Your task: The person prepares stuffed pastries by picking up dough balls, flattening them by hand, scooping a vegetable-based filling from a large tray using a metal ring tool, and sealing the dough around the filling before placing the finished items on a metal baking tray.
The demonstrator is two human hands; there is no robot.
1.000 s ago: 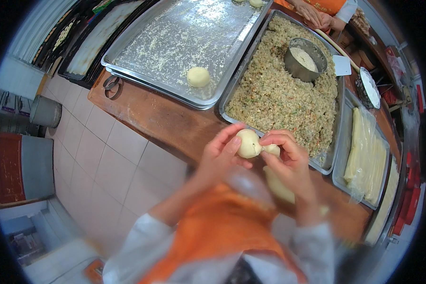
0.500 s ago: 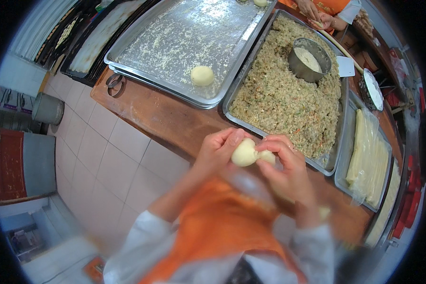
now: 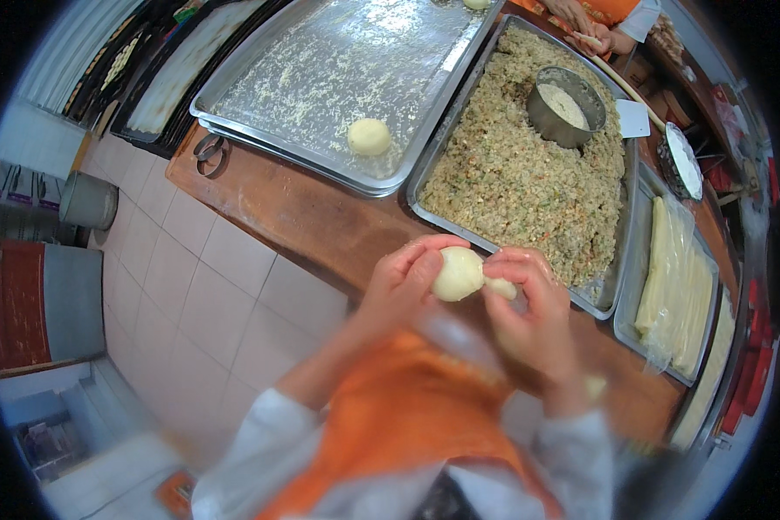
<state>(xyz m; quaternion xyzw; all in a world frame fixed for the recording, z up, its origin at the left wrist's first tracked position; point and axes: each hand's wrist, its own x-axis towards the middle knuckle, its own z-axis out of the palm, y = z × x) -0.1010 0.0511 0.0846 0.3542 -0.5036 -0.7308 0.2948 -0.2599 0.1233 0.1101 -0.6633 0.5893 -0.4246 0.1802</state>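
A smooth, pale dough ball (image 3: 458,275) rests in my left hand (image 3: 407,273), whose fingers curl round its left side. My right hand (image 3: 533,299) pinches a small dough end (image 3: 501,288) at the ball's right side; a thin neck seems to join the two. Both hands are over the near edge of the wooden table (image 3: 321,234). Just beyond them lies a deep metal tray heaped with crumbly, speckled filling (image 3: 529,191). Another round dough ball (image 3: 369,137) sits alone on the large metal tray (image 3: 277,143) at the left.
A metal ring tub (image 3: 566,108) with pale grains stands in the filling. Dough strips under plastic (image 3: 667,286) lie in a tray at right. Two metal rings (image 3: 210,154) are at the table's left edge. A co-worker's hands (image 3: 589,35) handle dough at the far right.
The pinched dough end has drawn out slightly rightward from the ball, with my right hand moving a little to the right. More of the ball shows in my left hand.
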